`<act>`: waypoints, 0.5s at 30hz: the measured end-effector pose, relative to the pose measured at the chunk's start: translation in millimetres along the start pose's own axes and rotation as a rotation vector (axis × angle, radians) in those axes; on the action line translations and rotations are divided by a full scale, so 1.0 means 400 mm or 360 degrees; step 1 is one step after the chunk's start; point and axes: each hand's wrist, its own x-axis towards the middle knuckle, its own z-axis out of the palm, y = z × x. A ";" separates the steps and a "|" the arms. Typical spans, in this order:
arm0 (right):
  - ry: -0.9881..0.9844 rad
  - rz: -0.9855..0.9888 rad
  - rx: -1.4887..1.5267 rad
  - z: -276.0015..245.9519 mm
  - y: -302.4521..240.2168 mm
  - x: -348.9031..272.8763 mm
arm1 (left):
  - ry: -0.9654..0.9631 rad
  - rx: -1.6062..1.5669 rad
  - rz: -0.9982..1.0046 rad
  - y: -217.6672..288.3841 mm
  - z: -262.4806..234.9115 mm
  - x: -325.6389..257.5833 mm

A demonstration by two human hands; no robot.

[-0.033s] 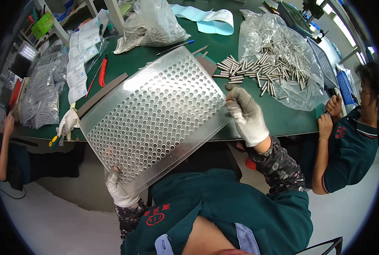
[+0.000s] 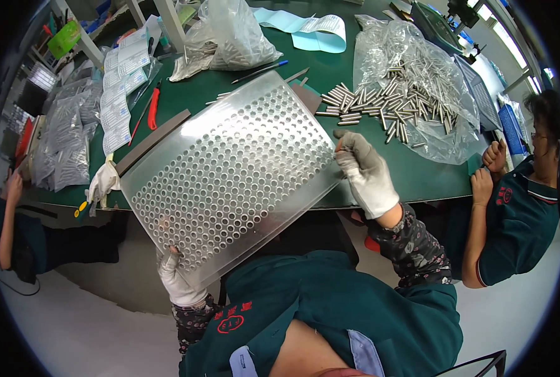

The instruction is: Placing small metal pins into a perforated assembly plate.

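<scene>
A clear plastic tray (image 2: 224,169) with rows of round holes is held up at a slant over the table's front edge. My left hand (image 2: 178,279), in a white glove with bare fingertips, is closed on its near left corner. My right hand (image 2: 366,171), also gloved, grips the tray's right edge between thumb and fingers. Just beyond that hand lies a loose pile of short metal pins (image 2: 412,103), partly on a clear plastic bag (image 2: 462,81). Brown strips (image 2: 153,141) show along the tray's far side.
On the green table (image 2: 286,55) are a pen (image 2: 260,71), red-handled tool (image 2: 154,108), bag of pins (image 2: 239,38), paper strips (image 2: 116,100) and blue sheet (image 2: 317,31). Bagged parts (image 2: 63,138) sit at left. Co-workers are at right (image 2: 512,201) and left (image 2: 10,220).
</scene>
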 end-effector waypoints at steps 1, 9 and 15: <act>-0.0047 0.0284 0.0055 0.001 0.004 -0.013 | -0.0025 0.0053 0.0000 -0.002 -0.001 0.001; -0.0246 0.0777 0.0457 -0.043 0.041 -0.022 | -0.0063 0.0338 -0.0083 0.012 0.072 0.030; -0.0285 0.1006 0.0489 -0.086 0.046 0.010 | -0.0109 0.0656 -0.0070 0.020 0.124 0.080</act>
